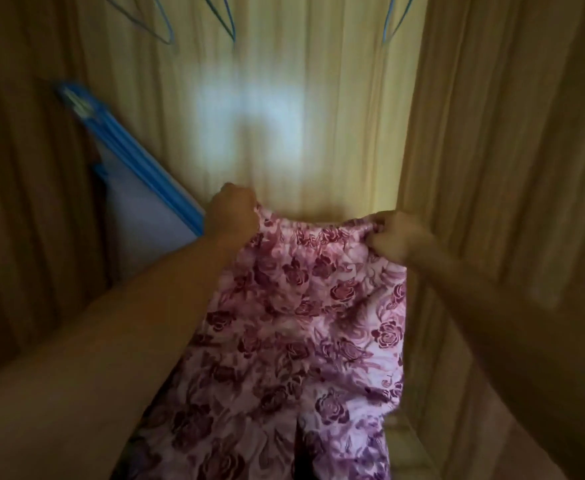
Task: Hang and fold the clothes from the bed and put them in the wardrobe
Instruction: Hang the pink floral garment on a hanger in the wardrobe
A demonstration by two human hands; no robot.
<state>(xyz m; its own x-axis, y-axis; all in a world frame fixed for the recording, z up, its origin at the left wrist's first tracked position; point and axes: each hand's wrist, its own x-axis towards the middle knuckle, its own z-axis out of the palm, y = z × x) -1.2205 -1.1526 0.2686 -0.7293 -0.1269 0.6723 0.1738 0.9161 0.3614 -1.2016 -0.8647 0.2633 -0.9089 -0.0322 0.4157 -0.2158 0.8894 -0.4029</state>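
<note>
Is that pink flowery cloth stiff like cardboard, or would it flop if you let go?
Probably floppy: the flowery cloth hangs in soft folds below the left hand and right hand that grip its top edge. It likely feels light too, since it bunches up where they hold it.

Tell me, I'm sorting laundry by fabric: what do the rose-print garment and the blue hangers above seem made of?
The rose-print garment looks like thin matte cloth, perhaps cotton: it drapes and gathers softly. The blue hangers look like thin wire, probably coated metal, though blurred.
</note>
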